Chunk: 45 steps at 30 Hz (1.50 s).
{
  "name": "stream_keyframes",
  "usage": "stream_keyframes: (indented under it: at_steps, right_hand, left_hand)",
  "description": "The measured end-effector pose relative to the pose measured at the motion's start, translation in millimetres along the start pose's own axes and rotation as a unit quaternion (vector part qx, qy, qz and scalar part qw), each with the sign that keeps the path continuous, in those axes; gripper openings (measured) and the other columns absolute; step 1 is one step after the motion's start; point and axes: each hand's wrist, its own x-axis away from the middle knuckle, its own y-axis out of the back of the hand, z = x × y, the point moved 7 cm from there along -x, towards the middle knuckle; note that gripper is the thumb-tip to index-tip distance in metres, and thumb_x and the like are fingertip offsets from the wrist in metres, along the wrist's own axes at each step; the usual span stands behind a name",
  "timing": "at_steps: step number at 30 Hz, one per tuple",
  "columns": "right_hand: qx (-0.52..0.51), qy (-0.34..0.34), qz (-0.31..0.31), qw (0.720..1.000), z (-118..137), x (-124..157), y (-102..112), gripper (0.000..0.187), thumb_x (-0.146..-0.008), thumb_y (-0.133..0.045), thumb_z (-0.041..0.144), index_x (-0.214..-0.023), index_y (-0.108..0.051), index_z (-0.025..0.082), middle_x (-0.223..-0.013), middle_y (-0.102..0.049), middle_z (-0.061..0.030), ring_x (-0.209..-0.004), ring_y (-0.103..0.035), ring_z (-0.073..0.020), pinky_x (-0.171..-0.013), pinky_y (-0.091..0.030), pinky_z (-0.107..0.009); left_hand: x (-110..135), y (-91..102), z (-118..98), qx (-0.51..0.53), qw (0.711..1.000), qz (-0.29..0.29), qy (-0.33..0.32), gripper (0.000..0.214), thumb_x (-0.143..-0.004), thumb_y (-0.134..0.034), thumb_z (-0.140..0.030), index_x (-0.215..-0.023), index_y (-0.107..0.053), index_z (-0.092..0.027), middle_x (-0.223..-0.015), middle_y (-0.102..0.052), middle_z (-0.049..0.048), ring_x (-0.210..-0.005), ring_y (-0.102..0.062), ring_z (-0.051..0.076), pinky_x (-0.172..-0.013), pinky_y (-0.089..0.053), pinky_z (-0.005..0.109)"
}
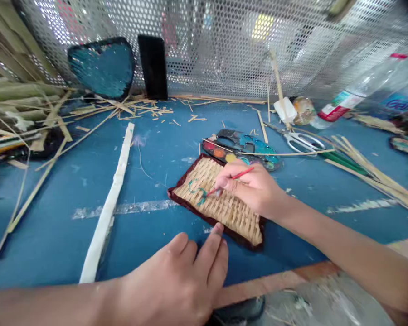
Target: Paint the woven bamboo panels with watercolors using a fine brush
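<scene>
Right hand clamps fingers on 1 red brush; left hand, fingers bunched together, touches woven mat; scuffed blue table beneath them, perforated screen beyond.

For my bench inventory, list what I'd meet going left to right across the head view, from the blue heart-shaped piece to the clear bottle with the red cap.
Blue heart-shaped piece, black phone, woven panel, scissors, red-capped clear bottle.

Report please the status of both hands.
Right hand gripping red brush, tip at woven panel. Left hand touching its dark edge. Thin strip across paint palette.
</scene>
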Motion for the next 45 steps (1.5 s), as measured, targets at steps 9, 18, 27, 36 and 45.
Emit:
stream_keyframes:
  at_steps: [9, 18, 27, 36, 45]
  right_hand:
    - [0.011, 0.007, 0.017, 1.000, 4, 2, -4, 0.024, -0.096, -0.050, 0.021, -0.078, -0.066, 0.017, -0.077, -0.069, -0.0001, -0.075, -0.060, -0.0117, -0.076, -0.040, -0.027]
    - [-0.012, -0.006, 0.039, 0.999, 6, 2, -9, 0.020, -0.095, -0.053, 0.022, -0.082, -0.068, 0.017, -0.081, -0.070, 0.0001, -0.079, -0.061, -0.0122, -0.077, -0.041, -0.027]
    - [0.000, 0.016, 0.035, 0.999, 8, 3, -10, 0.022, -0.095, -0.051, 0.021, -0.081, -0.067, 0.017, -0.080, -0.069, -0.0002, -0.079, -0.061, -0.0120, -0.078, -0.041, -0.028]
    - [0.023, -0.034, -0.175, 0.984, -10, 1, 79, 0.020, -0.095, -0.053, 0.032, -0.085, -0.066, 0.020, -0.079, -0.067, -0.0025, -0.073, -0.063, -0.0141, -0.070, -0.046, -0.028]
    - [0.176, -0.239, -0.131, 0.946, -131, 32, 159, 0.030, -0.092, -0.049, 0.040, -0.075, -0.062, 0.019, -0.069, -0.068, -0.0029, -0.069, -0.065, -0.0178, -0.075, -0.045, -0.031]
  left_hand:
    - [3, -0.3, -1, -0.006, 1.000, -0.005, 0.001, 0.043, -0.095, -0.030, -0.010, -0.128, -0.055, -0.003, -0.132, -0.058, 0.0238, -0.090, -0.069, 0.027, -0.057, -0.050, 0.035]
    - [1, 0.3, 0, -0.007, 1.000, 0.001, 0.008, 0.043, -0.094, -0.031, -0.010, -0.129, -0.054, -0.003, -0.133, -0.056, 0.0244, -0.088, -0.069, 0.027, -0.057, -0.048, 0.036]
    - [1, 0.0, 0, -0.006, 1.000, -0.010, 0.003, 0.042, -0.095, -0.030, -0.011, -0.128, -0.056, -0.003, -0.131, -0.058, 0.0231, -0.089, -0.068, 0.026, -0.058, -0.048, 0.035]
    - [1, 2.0, 2, -0.006, 1.000, -0.019, 0.017, 0.041, -0.093, -0.032, -0.011, -0.124, -0.057, -0.004, -0.133, -0.057, 0.0229, -0.102, -0.066, 0.028, -0.057, -0.046, 0.035]
    - [2, -0.3, 2, -0.005, 1.000, -0.021, 0.009, 0.040, -0.096, -0.031, -0.015, -0.124, -0.057, -0.006, -0.132, -0.058, 0.0228, -0.108, -0.064, 0.030, -0.060, -0.047, 0.036]
